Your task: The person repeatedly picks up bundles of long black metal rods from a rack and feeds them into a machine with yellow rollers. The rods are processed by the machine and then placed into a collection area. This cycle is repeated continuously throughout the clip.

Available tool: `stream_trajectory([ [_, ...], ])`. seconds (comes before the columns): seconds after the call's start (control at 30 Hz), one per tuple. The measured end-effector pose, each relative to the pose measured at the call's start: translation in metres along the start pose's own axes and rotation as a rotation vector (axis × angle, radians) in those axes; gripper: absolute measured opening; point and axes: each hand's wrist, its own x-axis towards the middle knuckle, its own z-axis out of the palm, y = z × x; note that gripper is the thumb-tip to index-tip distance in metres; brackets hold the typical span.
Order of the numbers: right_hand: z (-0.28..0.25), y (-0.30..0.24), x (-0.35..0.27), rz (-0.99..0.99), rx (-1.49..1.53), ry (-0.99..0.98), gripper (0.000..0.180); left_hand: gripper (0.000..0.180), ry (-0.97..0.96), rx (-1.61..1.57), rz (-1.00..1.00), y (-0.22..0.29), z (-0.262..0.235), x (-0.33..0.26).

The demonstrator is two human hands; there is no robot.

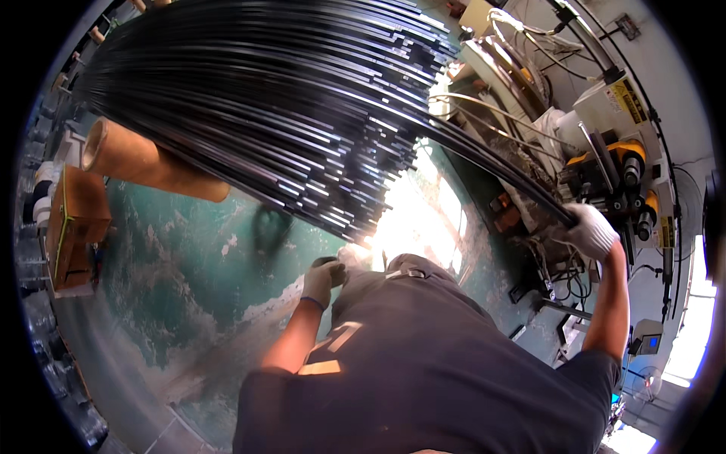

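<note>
A large stack of long black strips, perhaps tubes or profiles, fans across the upper left, its near ends uneven. My right hand, in a white glove, is closed around the near end of a few black strips. They slant from the stack toward the machine side at my right. Below the stack's near corner, close to my waist, hangs my gloved left hand. Its fingers point away and are partly hidden in the glare, so their grip cannot be made out; nothing shows in it.
Under the stack's left side lies a brown cardboard tube. A cardboard box stands at far left. Machinery with yellow-and-black parts and loose cables fills the right. Strong light washes out part of the worn green floor.
</note>
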Motion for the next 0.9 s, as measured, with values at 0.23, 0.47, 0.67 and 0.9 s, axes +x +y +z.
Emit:
stream_trajectory([
  [0.23,0.077,0.078,-0.028,-0.073,-0.125,0.58,0.036,0.033,-0.247,0.389,0.082,0.028,0.083,-0.002],
  [0.47,0.111,0.194,-0.048,-0.144,-0.167,0.828,0.028,0.039,-0.595,-0.036,0.172,0.029,0.249,-0.041],
  [0.67,0.161,0.396,-0.089,-0.176,-0.146,0.927,0.031,0.039,-0.774,-0.672,0.279,0.031,0.384,-0.061],
  [0.9,0.313,0.613,-0.141,0.187,-0.016,0.69,0.016,0.037,-0.58,-0.675,0.165,0.008,0.433,-0.127],
])
